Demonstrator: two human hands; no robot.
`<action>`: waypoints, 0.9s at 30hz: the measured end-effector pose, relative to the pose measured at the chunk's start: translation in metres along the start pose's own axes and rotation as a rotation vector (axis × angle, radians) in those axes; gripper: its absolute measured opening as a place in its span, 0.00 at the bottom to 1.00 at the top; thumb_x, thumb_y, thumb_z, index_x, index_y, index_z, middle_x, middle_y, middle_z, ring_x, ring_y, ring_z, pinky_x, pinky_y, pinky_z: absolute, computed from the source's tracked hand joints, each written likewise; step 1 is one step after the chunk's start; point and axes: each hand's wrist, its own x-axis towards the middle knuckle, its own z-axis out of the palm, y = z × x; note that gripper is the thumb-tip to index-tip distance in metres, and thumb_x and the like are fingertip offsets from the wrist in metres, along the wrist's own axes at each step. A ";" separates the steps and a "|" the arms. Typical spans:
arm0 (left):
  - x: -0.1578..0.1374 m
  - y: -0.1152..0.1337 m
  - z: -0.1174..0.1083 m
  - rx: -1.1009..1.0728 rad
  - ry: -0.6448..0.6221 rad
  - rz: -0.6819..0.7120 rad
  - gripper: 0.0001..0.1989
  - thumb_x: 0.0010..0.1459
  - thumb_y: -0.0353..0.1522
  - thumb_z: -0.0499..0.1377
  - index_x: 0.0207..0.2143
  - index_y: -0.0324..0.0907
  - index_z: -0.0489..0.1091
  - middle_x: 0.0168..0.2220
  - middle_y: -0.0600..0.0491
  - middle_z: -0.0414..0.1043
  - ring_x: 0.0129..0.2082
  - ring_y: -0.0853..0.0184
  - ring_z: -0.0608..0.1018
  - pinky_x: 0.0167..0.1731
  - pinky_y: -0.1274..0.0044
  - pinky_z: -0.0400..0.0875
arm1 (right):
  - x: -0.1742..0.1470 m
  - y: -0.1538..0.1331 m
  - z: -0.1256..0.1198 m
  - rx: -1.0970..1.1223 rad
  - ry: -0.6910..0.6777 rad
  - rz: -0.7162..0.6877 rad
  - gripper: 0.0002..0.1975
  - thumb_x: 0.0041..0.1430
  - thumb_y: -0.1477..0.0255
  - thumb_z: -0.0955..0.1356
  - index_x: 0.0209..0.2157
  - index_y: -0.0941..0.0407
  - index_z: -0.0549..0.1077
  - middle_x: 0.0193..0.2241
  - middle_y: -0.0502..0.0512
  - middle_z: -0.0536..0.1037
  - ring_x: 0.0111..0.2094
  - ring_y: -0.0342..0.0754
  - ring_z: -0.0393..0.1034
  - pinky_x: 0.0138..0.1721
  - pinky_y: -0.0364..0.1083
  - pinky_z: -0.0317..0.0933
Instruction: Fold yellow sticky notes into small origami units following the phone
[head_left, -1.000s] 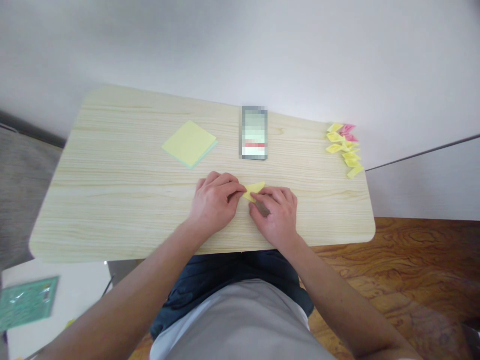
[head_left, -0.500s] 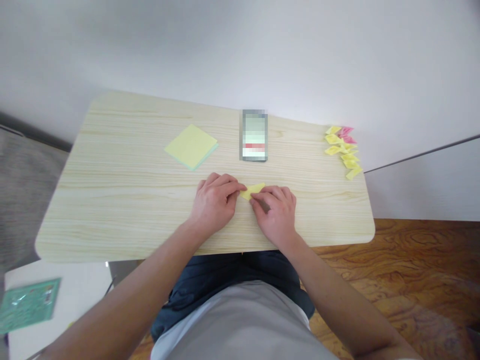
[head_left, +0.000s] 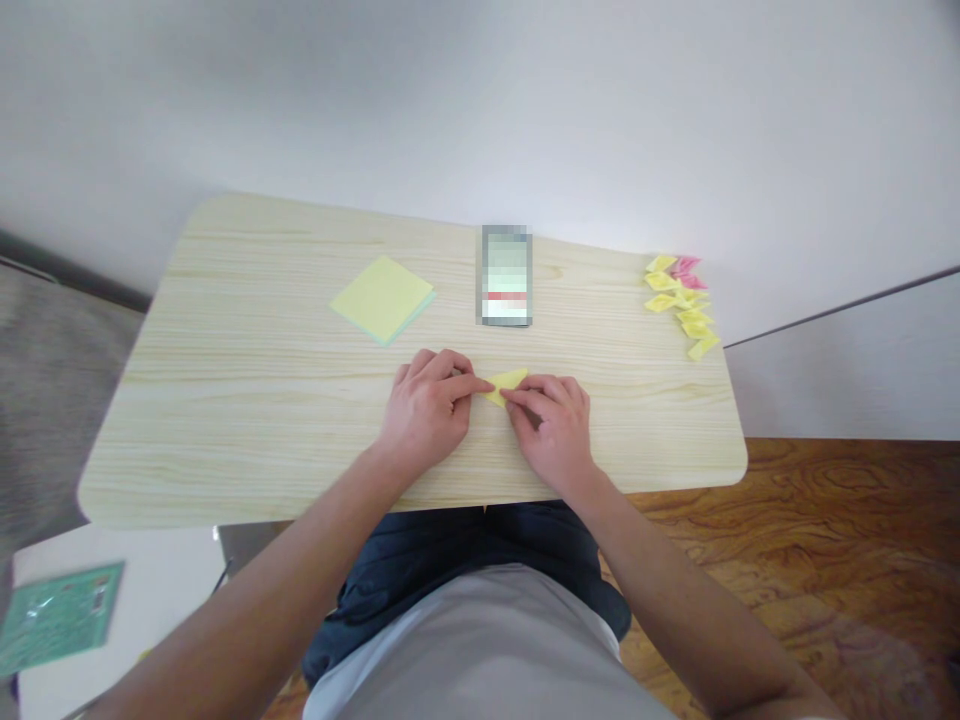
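A small folded piece of yellow paper (head_left: 509,381) lies on the wood-grain table between my two hands. My left hand (head_left: 433,402) comes from the left, its index finger pressing on the paper's left end and its other fingers curled. From the right, my right hand (head_left: 553,415) grips the paper's lower right side with thumb and index finger, which cover part of it. To the upper left lies a stack of square paper (head_left: 384,296), yellow on top with pale green edges showing beneath.
Beyond my hands is a phone (head_left: 505,277) with a blurred screen. Several folded yellow paper pieces (head_left: 691,314) and pink ones (head_left: 686,271) sit near the right edge of the table (head_left: 247,430). A green packet (head_left: 60,617) rests on a lower white surface at left.
My left index finger has shifted slightly along the paper's left end, and my right fingertips have moved slightly. The whole view has shifted a little.
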 end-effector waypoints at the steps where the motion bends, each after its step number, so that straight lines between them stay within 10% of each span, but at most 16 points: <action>1: -0.001 0.000 0.001 0.005 0.007 0.002 0.16 0.64 0.27 0.56 0.41 0.52 0.82 0.45 0.49 0.76 0.46 0.57 0.72 0.48 0.62 0.67 | 0.000 0.000 0.000 -0.005 -0.003 -0.003 0.07 0.66 0.69 0.71 0.42 0.46 0.82 0.45 0.51 0.80 0.48 0.53 0.67 0.54 0.56 0.56; 12: 0.000 0.002 0.001 0.036 0.040 0.008 0.17 0.64 0.27 0.55 0.44 0.52 0.81 0.44 0.49 0.75 0.45 0.58 0.72 0.47 0.64 0.67 | 0.029 0.000 -0.019 -0.051 -0.144 -0.080 0.25 0.57 0.73 0.73 0.57 0.49 0.72 0.54 0.57 0.74 0.54 0.58 0.65 0.52 0.57 0.61; 27: 0.006 0.013 -0.002 0.167 0.052 -0.079 0.11 0.63 0.34 0.59 0.47 0.49 0.76 0.50 0.49 0.74 0.50 0.54 0.72 0.48 0.62 0.65 | 0.062 -0.005 -0.026 -0.164 -0.387 0.040 0.16 0.52 0.67 0.74 0.43 0.53 0.73 0.46 0.58 0.77 0.51 0.59 0.66 0.48 0.56 0.59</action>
